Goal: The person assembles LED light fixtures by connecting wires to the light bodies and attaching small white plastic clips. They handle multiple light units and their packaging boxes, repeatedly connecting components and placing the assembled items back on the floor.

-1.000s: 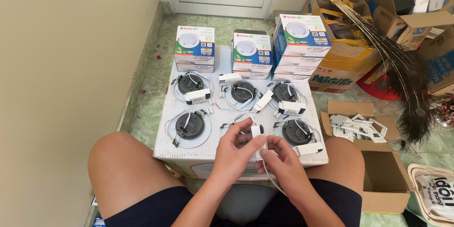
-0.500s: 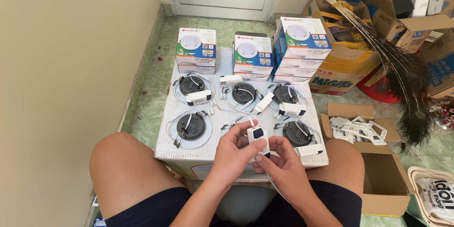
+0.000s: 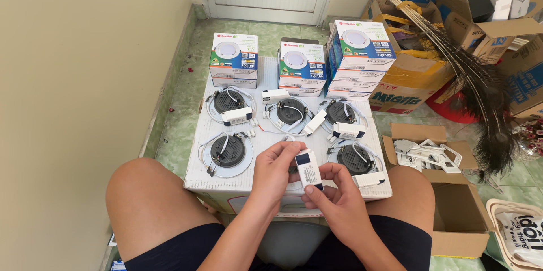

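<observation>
Your left hand and right hand both pinching small white driver box, holding it upright over near edge of cardboard table, downlights lying around.

Five downlights on carton top; three box stacks along far edge; driver at near edge.

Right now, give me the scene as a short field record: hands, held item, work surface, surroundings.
left hand: grips white driver box from its left side
right hand: fingers pinch its lower end
work surface: white carton top
on it: five downlights face down, wired
behind: stacked product boxes
right: open carton of metal clips
</observation>
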